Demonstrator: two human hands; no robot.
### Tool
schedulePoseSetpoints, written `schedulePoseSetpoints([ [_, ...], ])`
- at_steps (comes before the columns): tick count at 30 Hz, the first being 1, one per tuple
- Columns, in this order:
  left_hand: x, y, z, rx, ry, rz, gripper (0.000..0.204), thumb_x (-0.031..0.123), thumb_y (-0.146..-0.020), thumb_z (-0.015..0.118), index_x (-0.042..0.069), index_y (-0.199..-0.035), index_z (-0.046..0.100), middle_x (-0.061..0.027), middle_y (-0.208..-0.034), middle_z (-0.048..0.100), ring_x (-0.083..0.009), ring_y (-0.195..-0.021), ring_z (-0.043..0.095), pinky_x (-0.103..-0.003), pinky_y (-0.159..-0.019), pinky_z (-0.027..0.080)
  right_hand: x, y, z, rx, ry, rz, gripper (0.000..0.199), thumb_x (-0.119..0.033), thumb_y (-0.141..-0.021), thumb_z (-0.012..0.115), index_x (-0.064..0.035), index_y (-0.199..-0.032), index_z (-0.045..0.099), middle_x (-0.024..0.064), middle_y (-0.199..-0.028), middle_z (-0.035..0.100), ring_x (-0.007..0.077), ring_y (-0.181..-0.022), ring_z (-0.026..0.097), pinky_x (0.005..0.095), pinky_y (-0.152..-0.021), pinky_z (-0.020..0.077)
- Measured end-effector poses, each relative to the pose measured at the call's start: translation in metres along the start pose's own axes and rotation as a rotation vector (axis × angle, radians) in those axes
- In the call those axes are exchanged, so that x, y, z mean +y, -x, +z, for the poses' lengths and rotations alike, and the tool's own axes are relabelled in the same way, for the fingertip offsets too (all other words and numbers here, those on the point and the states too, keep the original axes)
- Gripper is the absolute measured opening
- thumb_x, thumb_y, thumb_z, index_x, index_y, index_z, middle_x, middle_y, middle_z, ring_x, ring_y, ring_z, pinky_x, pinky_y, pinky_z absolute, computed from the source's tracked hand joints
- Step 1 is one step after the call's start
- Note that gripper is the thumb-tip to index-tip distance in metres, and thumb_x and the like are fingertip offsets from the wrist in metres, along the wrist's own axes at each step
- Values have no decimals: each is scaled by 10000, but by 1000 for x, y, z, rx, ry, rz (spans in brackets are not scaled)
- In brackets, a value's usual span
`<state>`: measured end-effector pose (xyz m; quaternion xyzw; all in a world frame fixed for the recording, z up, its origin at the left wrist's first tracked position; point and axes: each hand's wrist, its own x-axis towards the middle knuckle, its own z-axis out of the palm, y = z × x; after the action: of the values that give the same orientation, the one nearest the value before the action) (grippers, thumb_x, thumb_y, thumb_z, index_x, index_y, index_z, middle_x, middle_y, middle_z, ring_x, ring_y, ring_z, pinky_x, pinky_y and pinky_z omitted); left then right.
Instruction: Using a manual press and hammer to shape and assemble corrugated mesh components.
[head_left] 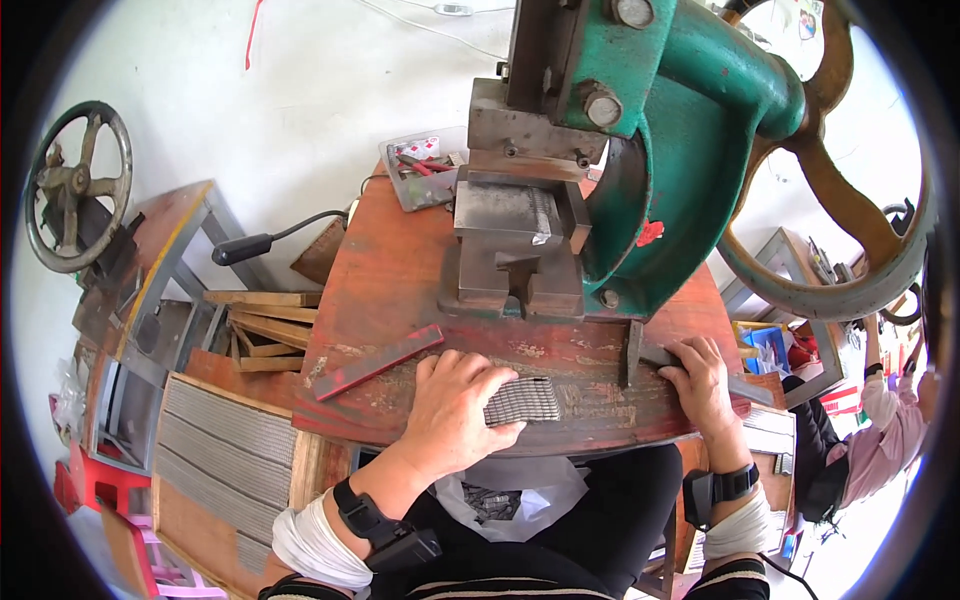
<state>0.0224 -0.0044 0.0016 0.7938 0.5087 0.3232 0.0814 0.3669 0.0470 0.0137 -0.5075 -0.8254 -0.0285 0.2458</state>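
So the thing being handled is a little stack of thin grey metal strips (522, 401), lying flat near the front edge of the worn red workbench (400, 270), right in front of the person. The left hand (452, 405) is spread flat over its left end, fingers wide, thumb curled along the near side, more pressing it down than gripping it. My guess is the strips are stiff and light one by one but have some weight bundled, and they'd slide apart easily, so pinching the stack across both long sides looks like the safe hold; the edges could be sharp too. The right hand (700, 385) is curled around a dark metal lever (650, 355) at the bench's right side, closed on it. Behind all that sits the grey die block (515, 250) under a big green press (680, 150) with its rusty flywheel (850, 240). A red flat bar (380, 362) lies slanted to the left of the hand. In the person's lap there's a white plastic bag (520, 500) with small dark pieces in it. Packaging-wise: a small tray (425, 175) at the back of the bench holds red-handled pliers and a red-and-white packet, there's a red sticker on the press body, and blue and red boxes (775, 345) off to the right.
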Motion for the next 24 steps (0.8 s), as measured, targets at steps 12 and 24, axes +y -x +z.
schedulePoseSetpoints([
  [12,-3,1,4,45,11,-15,529,316,-609,847,108,-1071,693,-40,-1011,608,-260,-1010,527,-422,-913,351,-150,-19,-42,-228,14,-284,473,-131,-783,747,-153,-1241,631,55,-709,558,237,-571,631,349,-496,519],
  [24,-4,1,4,-9,47,-49,525,326,-628,843,111,-1083,696,-37,-1032,608,-249,-1038,521,-424,-946,343,-168,-19,-44,-283,198,-249,439,-135,-803,716,-166,-1236,652,39,-676,522,224,-535,604,347,-463,499],
])
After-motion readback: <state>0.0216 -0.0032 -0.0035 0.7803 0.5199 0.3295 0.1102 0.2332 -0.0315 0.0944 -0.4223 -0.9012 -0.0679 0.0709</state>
